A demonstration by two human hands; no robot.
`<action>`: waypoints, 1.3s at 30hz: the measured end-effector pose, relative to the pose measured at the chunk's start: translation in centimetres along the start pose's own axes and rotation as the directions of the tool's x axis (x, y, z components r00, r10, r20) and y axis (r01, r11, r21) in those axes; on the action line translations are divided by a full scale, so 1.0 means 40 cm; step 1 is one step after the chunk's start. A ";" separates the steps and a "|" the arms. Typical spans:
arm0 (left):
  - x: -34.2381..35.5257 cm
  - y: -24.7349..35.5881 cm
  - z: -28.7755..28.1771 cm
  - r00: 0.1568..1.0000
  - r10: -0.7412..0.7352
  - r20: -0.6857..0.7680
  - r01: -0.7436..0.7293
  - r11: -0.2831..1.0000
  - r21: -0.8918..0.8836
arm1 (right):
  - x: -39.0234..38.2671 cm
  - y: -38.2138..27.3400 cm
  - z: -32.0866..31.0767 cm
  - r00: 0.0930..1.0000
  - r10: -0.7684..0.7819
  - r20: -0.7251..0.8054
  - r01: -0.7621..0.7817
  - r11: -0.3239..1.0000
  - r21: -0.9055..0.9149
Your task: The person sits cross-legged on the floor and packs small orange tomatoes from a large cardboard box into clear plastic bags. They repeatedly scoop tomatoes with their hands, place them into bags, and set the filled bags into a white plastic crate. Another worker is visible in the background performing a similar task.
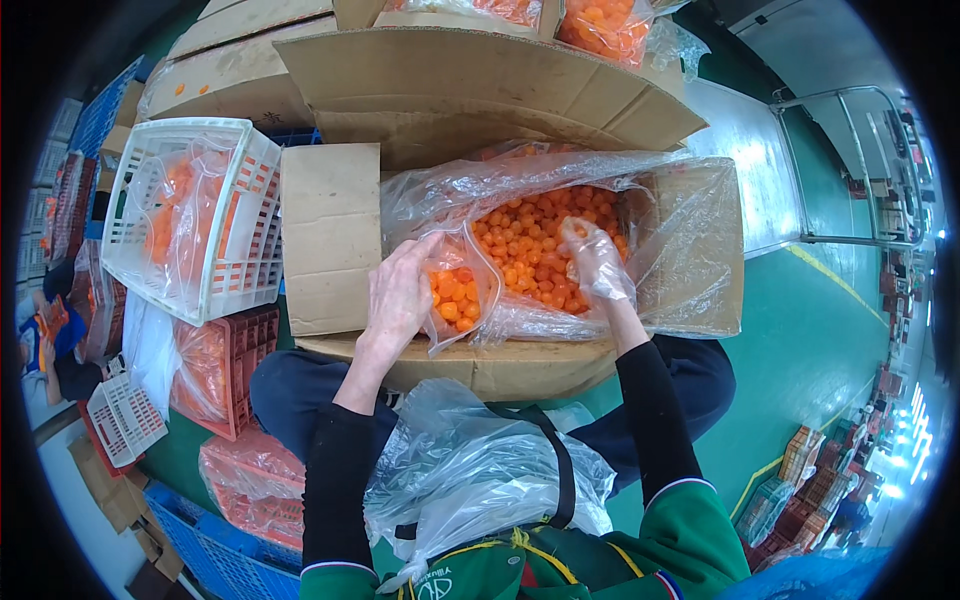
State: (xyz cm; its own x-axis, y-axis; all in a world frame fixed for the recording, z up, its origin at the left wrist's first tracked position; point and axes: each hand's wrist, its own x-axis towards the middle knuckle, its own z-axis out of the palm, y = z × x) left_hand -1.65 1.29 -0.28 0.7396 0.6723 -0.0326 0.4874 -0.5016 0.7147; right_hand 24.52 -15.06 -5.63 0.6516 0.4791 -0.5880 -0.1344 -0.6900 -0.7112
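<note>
while a clear plastic sheet (470, 440) covers the lap, we see the left hand (398, 290) pinching the left edge of a clear bag (462, 295), part filled, at the cardboard box's (330, 250) near left. right hand (600, 265), clear glove, fingers curled over loose orange balls (535, 255) in the box; we can't tell if it grips any. left, white basket (228, 215); farthest, another bag of orange pieces (605, 28).

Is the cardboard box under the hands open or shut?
The cardboard box is open: its left flap is folded outward, and orange pieces show inside beneath the right hand.
</note>
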 end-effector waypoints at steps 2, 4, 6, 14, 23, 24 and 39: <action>0.001 0.002 0.000 1.000 -0.005 0.005 0.005 1.000 0.008 | -0.007 -0.011 0.001 0.998 -0.023 0.052 0.001 0.918 0.396; 0.000 0.000 0.001 1.000 0.007 -0.003 -0.007 1.000 0.005 | -0.011 -0.012 -0.006 0.992 -0.036 0.120 -0.057 0.723 0.688; -0.002 -0.002 0.003 1.000 0.002 -0.011 -0.002 1.000 -0.003 | -0.035 -0.022 0.009 0.971 -0.032 0.237 -0.194 0.470 0.861; -0.003 -0.003 0.002 1.000 0.003 -0.011 -0.003 1.000 0.011 | -0.152 -0.101 0.074 0.872 -0.237 0.428 -0.427 0.059 0.902; -0.003 -0.003 0.001 1.000 -0.001 0.001 0.001 1.000 -0.001 | -0.280 -0.195 0.187 0.837 -0.396 0.377 -0.129 0.526 0.840; -0.004 -0.004 0.002 1.000 -0.002 -0.001 0.002 1.000 -0.010 | -0.300 -0.209 0.195 0.872 -0.383 0.304 0.030 0.663 0.748; -0.003 -0.010 -0.001 1.000 -0.015 0.010 0.016 1.000 -0.018 | 0.023 0.027 0.201 0.789 -0.455 0.412 0.567 0.281 -0.774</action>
State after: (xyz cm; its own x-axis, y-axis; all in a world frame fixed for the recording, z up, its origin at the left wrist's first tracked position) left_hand -1.98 1.44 -0.54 0.7368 0.6743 -0.0507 0.4905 -0.4814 0.7264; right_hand 18.96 -11.02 -10.04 0.2677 0.9158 -0.2994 0.9096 -0.3427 -0.2350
